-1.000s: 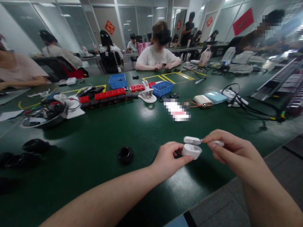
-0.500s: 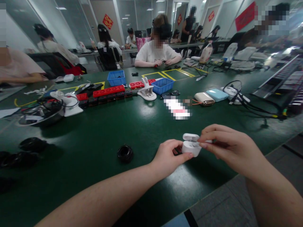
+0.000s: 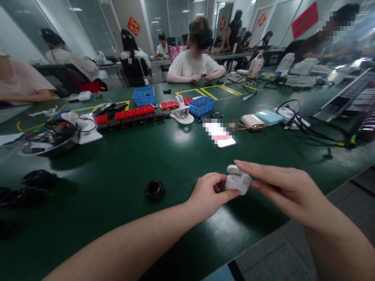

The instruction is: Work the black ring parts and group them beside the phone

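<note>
My left hand [image 3: 209, 193] grips a small white earbud case [image 3: 238, 185] between thumb and fingers, above the green table. The hinged lid [image 3: 233, 169] of the case is raised part way. At the case's right side is my right hand [image 3: 288, 185], fingers stretched out and apart from the thumb. Its index fingertip lies at the lid's edge, and the thumb tip is by the case body. I see no earbud in the right hand, and the inside of the case is mostly hidden.
A coil of black cable [image 3: 155, 190] lies left of my hands, with more black coils [image 3: 40, 178] at far left. Beyond are a lit phone [image 3: 226, 143], a white clip-on base [image 3: 182, 115], blue baskets [image 3: 201, 106] and red power strips [image 3: 134, 112]. A person [image 3: 193, 64] sits opposite.
My right hand has gone from a pinch on a small white piece at the case to outstretched fingers at the lid. The lid has tilted a little. My left hand has stayed put.
</note>
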A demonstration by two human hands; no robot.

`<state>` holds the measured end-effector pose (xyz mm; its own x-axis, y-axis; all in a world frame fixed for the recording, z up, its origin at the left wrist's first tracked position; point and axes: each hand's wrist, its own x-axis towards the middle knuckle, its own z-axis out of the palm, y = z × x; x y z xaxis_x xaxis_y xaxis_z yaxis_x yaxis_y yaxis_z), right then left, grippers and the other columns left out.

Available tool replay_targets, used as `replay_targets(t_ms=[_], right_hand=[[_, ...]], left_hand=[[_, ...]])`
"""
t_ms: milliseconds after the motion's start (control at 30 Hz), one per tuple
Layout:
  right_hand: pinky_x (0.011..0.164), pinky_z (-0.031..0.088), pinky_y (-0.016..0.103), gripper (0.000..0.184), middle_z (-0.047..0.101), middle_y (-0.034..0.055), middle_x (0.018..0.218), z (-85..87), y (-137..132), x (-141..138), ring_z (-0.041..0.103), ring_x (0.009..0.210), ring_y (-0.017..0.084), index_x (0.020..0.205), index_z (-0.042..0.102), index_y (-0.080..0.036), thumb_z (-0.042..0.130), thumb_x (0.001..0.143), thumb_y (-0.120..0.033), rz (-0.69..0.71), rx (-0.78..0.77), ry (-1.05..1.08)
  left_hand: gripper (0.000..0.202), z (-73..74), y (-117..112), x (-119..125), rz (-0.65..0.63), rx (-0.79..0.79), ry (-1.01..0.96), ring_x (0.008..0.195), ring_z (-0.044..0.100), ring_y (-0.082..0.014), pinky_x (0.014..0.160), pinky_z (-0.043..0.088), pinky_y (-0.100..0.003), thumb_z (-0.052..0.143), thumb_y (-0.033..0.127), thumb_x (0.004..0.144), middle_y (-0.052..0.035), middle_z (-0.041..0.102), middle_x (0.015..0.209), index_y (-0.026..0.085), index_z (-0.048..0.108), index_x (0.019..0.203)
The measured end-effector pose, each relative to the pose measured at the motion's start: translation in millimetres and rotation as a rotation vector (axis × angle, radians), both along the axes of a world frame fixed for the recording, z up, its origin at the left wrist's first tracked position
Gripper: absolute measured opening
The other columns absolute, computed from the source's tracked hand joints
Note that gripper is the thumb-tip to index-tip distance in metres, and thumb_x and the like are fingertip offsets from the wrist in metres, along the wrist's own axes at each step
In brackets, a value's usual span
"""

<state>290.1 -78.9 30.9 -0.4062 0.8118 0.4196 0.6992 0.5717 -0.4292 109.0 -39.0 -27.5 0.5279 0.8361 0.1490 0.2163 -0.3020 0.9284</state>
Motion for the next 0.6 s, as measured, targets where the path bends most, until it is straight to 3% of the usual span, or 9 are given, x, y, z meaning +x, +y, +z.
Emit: replay_targets(t_ms=[100, 233, 300, 433, 500, 600], right_hand=[[0.050, 0.046, 0.027, 0.044, 0.063, 0.0044, 0.102, 0.7, -2, 1, 0.056, 0.059, 0.014, 0.123, 0.047, -0.031, 0.055, 0.080, -0.037, -0.212, 0.073, 0.100], [0.068, 0.049, 0.035, 0.069, 0.058, 0.0086, 0.107, -7.7, 6, -3, 0.057, 0.084, 0.022, 0.126, 0.043, -0.024, 0.066, 0.067, -0.051, -0.213, 0.011, 0.021], [0.073, 0.048, 0.037, 0.055, 0.059, 0.0082, 0.105, -13.7, 10, -7, 0.057, 0.091, 0.024, 0.115, 0.051, -0.022, 0.064, 0.069, -0.048, -0.186, -0.075, -0.012], [0.068, 0.049, 0.034, 0.023, 0.061, 0.0060, 0.087, -22.9, 8, -14, 0.059, 0.080, 0.021, 0.093, 0.056, -0.020, 0.057, 0.078, -0.037, -0.208, -0.156, 0.021], [0.070, 0.049, 0.035, 0.026, 0.060, 0.0069, 0.092, -24.1, 4, -12, 0.058, 0.084, 0.022, 0.097, 0.054, -0.020, 0.058, 0.077, -0.037, -0.212, -0.127, 0.041], [0.079, 0.047, 0.039, 0.045, 0.055, 0.0092, 0.110, -17.9, 4, -3, 0.055, 0.096, 0.024, 0.115, 0.047, -0.022, 0.058, 0.076, -0.042, -0.223, -0.046, 0.109]], left_hand=[[0.013, -1.0, 0, -1, 0.007, -0.009, 0.008, 0.067, 0.053, -0.0136, 0.059, 0.041, -0.022, 0.070, 0.024, 0.072, -0.0007, 0.059, 0.077, 0.015, 0.065, 0.080], [0.015, -1.7, 0, 0, 0.016, 0.005, -0.011, 0.066, 0.052, -0.0135, 0.057, 0.040, -0.021, 0.070, 0.026, 0.072, -0.0003, 0.058, 0.073, 0.015, 0.065, 0.081], [0.014, -1.5, 0, 0, 0.018, 0.008, -0.008, 0.067, 0.052, -0.0135, 0.057, 0.041, -0.021, 0.069, 0.026, 0.072, 0.0000, 0.057, 0.072, 0.015, 0.065, 0.080], [0.013, -0.1, 1, 1, 0.044, -0.010, 0.028, 0.065, 0.052, -0.0132, 0.056, 0.040, -0.021, 0.071, 0.025, 0.070, 0.0004, 0.057, 0.072, 0.016, 0.065, 0.079], [0.015, 0.4, 0, 1, 0.050, -0.023, 0.030, 0.065, 0.051, -0.0130, 0.056, 0.040, -0.021, 0.071, 0.026, 0.070, 0.0002, 0.057, 0.073, 0.016, 0.066, 0.080], [0.016, 0.3, 0, 1, 0.042, -0.040, 0.010, 0.066, 0.052, -0.0132, 0.056, 0.040, -0.021, 0.070, 0.027, 0.071, -0.0002, 0.057, 0.074, 0.016, 0.066, 0.082]])
